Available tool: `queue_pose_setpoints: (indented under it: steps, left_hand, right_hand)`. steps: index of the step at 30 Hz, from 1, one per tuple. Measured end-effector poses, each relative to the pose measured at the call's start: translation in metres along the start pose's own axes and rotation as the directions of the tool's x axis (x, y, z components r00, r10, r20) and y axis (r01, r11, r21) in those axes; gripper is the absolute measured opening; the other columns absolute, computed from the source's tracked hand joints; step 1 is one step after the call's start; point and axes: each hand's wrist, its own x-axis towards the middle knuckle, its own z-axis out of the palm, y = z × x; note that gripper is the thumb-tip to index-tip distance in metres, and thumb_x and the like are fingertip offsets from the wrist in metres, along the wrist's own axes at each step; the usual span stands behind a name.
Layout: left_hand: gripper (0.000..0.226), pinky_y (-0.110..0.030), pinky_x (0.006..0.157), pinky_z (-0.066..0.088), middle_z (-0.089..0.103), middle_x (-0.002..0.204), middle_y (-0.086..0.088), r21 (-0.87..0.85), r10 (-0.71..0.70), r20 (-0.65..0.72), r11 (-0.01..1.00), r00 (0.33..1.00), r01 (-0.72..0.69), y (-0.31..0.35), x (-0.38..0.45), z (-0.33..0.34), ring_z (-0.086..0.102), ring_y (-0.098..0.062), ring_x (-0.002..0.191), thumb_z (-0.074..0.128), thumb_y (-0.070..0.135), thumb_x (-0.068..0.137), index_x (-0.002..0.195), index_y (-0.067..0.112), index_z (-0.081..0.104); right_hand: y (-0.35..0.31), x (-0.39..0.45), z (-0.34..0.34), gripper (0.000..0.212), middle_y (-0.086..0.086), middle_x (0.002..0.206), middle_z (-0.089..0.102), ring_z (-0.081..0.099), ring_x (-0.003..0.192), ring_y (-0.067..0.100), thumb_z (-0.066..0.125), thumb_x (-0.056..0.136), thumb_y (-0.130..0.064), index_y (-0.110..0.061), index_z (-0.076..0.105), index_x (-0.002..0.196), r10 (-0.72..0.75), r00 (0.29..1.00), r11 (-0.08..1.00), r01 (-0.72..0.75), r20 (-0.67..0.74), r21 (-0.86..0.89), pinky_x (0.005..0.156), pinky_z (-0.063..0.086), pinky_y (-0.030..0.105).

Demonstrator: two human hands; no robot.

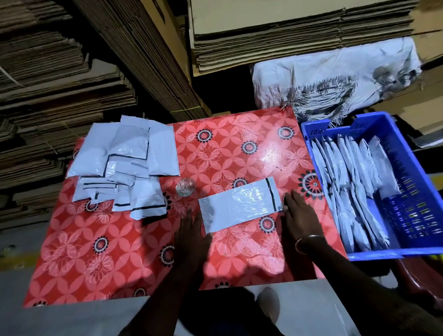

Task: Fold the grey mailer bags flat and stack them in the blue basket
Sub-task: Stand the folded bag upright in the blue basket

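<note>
Both hands flat, fingers straight: left hand (192, 234) and right hand (298, 215) at either end of one mailer bag (239, 205) on the bench (239, 147). Blue basket (416, 161) already holds many folded. Loose pile (125, 163) far left still unfolded, so roughly midway.

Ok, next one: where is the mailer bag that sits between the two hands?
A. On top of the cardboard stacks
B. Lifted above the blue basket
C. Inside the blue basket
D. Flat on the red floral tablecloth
D: the mailer bag lies flat on the red floral tablecloth, with the left hand at its left end and the right hand at its right end, beside the blue basket, not in it.
</note>
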Motion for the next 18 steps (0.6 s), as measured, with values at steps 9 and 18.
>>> queue_pose_setpoints:
  steps: [9,18]
  left_hand:
    - [0.064,-0.047,0.108,0.048,0.060,0.138,-0.015,-0.086,0.181,-0.138,0.977,0.974,-0.194,0.038,0.032,-0.026,0.059,-0.033,0.124,0.062,0.035,0.087,0.143,0.006,0.052]
    - [0.061,-0.043,0.098,0.046,0.061,0.123,-0.016,0.069,0.264,0.050,0.961,0.963,-0.267,0.084,0.065,-0.037,0.056,-0.039,0.116,0.075,0.033,0.084,0.138,0.009,0.058]
  right_hand:
    - [-0.080,-0.053,0.014,0.036,-0.005,0.118,0.062,0.058,0.112,0.016,0.057,0.095,-0.025,-0.015,0.064,0.129,0.030,0.999,0.857,-0.038,0.025,0.514,0.098,0.046,0.033]
    - [-0.115,-0.035,0.035,0.023,0.002,0.085,0.056,0.052,0.086,0.022,0.059,0.077,-0.040,-0.018,0.055,0.082,0.208,0.974,0.814,-0.225,0.093,0.535,0.070,0.033,0.032]
